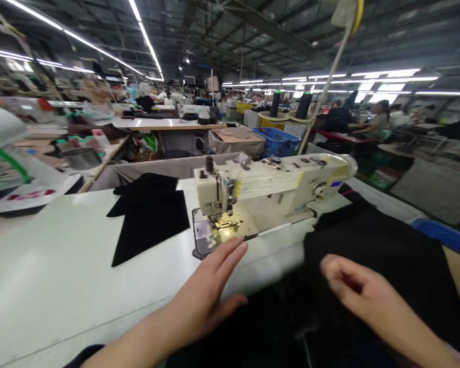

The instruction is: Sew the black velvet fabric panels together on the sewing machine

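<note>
My left hand point(207, 291) lies flat and open on the white sewing table point(61, 266), fingers stretched toward the needle plate point(205, 236) of the cream sewing machine point(268, 189). It holds nothing. My right hand point(364, 299) hovers over a pile of black fabric point(391, 255) at the right, fingers loosely apart, blurred by motion, with nothing plainly in them. More black fabric spreads under both wrists at the table's front edge. A separate black cut piece point(147, 217) lies flat on the table left of the machine.
A blue bin edge point(444, 236) shows at the right. A white fan point(2, 153) stands at far left. Behind are other work tables, a blue crate point(278, 141), thread cones point(303, 106) and seated people point(375, 122) at the right rear.
</note>
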The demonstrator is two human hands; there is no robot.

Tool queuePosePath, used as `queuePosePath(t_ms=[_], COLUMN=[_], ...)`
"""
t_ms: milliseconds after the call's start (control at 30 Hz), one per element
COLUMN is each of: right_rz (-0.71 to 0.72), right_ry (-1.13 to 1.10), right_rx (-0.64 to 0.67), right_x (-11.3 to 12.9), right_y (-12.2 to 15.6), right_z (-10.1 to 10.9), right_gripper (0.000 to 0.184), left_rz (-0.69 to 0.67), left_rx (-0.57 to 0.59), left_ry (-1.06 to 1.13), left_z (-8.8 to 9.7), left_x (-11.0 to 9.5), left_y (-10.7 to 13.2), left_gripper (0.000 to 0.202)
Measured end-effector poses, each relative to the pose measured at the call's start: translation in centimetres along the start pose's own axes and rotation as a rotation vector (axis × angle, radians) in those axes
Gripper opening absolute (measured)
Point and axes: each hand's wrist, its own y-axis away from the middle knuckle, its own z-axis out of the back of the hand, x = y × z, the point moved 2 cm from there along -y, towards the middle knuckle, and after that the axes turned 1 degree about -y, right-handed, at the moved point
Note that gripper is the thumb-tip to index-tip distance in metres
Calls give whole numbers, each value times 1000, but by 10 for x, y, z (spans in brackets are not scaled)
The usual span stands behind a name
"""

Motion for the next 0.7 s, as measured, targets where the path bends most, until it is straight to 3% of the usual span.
queuePosePath(t_ms=[67, 133, 200, 267, 333, 433, 500, 567, 633, 700], right_rz=[-26, -72, -30, 114, 281, 402, 396, 345, 294, 275], right_ry=[-165, -306, -461, -629, -697, -463, -257, -149, -143, -166], right_rx=[232, 337, 265, 139, 68, -21, -146, -277, -343, -336], right_x=[28, 42, 44, 42, 41, 45, 51, 58, 66, 76], right_y=[-8, -14, -18, -18, -11, 6, 8, -6, -37, -74], right_z=[-36, -58, -66, -68, -76, -99, -108, -105, -91, -73], right_gripper=[19, 19, 18, 36, 62, 87, 79, 47, 26, 28], left_rz=[-97, -143, -25, 202, 370, 422, 398, 377, 387, 415], left_rx=[35, 30, -93, -306, -472, -534, -530, -505, -467, -396], left_ry=[130, 307, 461, 487, 398, 222, 130, 68, 56, 121], left_z=[-10, -15, -12, -1, 14, 39, 57, 77, 100, 126], left_x=[-25, -42, -43, -33, -24, -28, -38, -43, -38, -27], left_y=[-14, -28, -41, -48, -47, -40, -36, -35, -39, -48], left_gripper=[92, 75, 39, 12, 8, 5, 13, 11, 3, 16])
